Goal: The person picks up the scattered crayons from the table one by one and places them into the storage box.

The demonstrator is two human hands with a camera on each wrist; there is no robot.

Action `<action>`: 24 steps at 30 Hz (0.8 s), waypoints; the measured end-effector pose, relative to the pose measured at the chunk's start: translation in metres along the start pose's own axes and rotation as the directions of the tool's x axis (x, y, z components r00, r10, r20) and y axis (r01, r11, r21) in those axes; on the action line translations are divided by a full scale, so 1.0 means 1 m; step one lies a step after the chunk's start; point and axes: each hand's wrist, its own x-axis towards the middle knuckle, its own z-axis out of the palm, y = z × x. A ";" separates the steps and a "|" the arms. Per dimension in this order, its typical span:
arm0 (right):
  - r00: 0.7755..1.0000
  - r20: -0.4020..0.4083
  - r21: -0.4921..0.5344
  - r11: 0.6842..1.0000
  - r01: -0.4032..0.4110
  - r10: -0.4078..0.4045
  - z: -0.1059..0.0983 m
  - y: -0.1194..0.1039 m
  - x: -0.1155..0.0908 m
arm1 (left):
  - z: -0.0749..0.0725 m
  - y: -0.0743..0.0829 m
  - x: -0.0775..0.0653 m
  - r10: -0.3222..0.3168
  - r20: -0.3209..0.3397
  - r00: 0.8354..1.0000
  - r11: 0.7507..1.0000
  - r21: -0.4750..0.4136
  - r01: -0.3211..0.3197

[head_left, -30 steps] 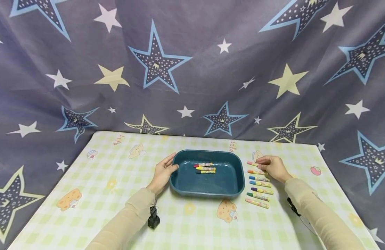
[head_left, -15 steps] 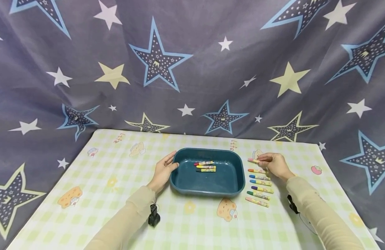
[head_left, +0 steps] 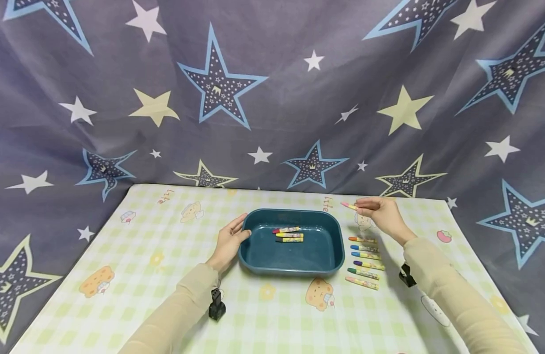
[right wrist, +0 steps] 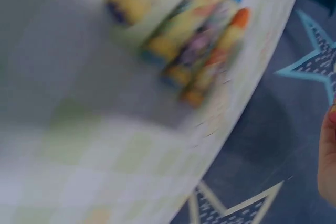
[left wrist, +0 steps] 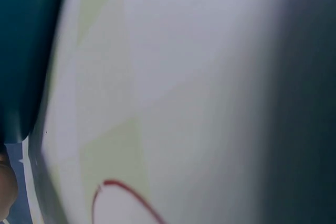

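Note:
In the head view a dark teal plastic tray (head_left: 294,270) stands mid-table with a red, a yellow and a black crayon (head_left: 290,240) lying inside. My left hand (head_left: 227,246) grips its left rim, thumb over the edge. Up beyond the tray's right back corner, my right hand (head_left: 383,215) pinches a pink crayon (head_left: 348,205) by its rear end, tip pointing left, raised above the cloth. Below that hand several crayons lie in a column right of the tray, from an orange crayon (head_left: 363,240) down to a peach crayon (head_left: 362,283). The right wrist view shows the orange crayon (right wrist: 216,59) close up.
A green-and-white checked tablecloth (head_left: 166,295) with cartoon prints covers the table. Behind it hangs a grey curtain (head_left: 272,98) patterned with stars. The left wrist view mostly holds cloth and the tray's side (left wrist: 26,51).
My right hand has lifted the pink crayon from the top of the column and moved it up and slightly left. The left hand stays on the tray's rim.

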 end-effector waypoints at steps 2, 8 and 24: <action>1.000 0.002 0.029 1.000 0.010 -0.010 0.005 -0.009 0.001 | 0.000 0.000 0.001 0.001 0.004 1.000 1.000 -0.003 -0.001; 0.998 0.044 0.061 0.997 0.048 -0.050 0.027 -0.034 0.003 | 0.001 0.000 0.001 0.003 -0.003 1.000 1.000 -0.002 -0.003; 0.991 0.126 0.147 0.989 0.015 -0.034 0.095 -0.047 0.005 | 0.001 0.000 0.001 -0.001 0.009 1.000 1.000 0.000 0.001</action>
